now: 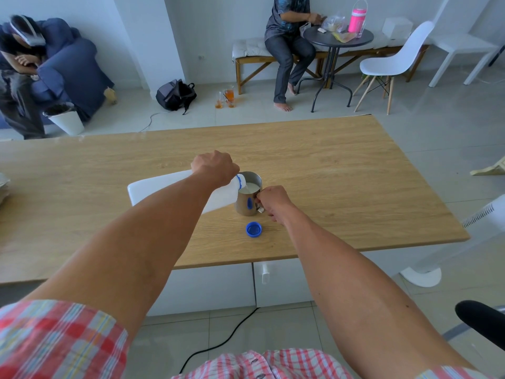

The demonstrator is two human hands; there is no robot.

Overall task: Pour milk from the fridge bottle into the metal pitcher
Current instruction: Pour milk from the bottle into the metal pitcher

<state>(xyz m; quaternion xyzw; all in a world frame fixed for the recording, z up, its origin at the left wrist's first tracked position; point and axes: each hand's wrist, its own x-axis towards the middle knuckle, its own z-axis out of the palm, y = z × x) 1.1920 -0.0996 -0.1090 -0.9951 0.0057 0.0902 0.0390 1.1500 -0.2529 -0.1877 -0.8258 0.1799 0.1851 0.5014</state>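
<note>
A white plastic milk bottle (155, 190) lies tipped almost flat above the wooden table (341, 170), its blue-ringed mouth over the rim of the metal pitcher (247, 205). My left hand (214, 166) grips the bottle near its neck. Milk runs from the mouth into the pitcher, whose inside shows a white surface. The pitcher stands upright near the table's middle. My right hand (273, 202) is closed on the pitcher's handle at its right side. The bottle's blue cap (254, 229) lies open side up on the table, just in front of the pitcher.
Two people sit beyond the table: one on a blue sofa (73, 69) at far left, one on a bench by a round black table (337, 39). A white chair (393, 64), a backpack (176, 94), a white bin (65, 119) and a fan base (420, 276) stand on the floor.
</note>
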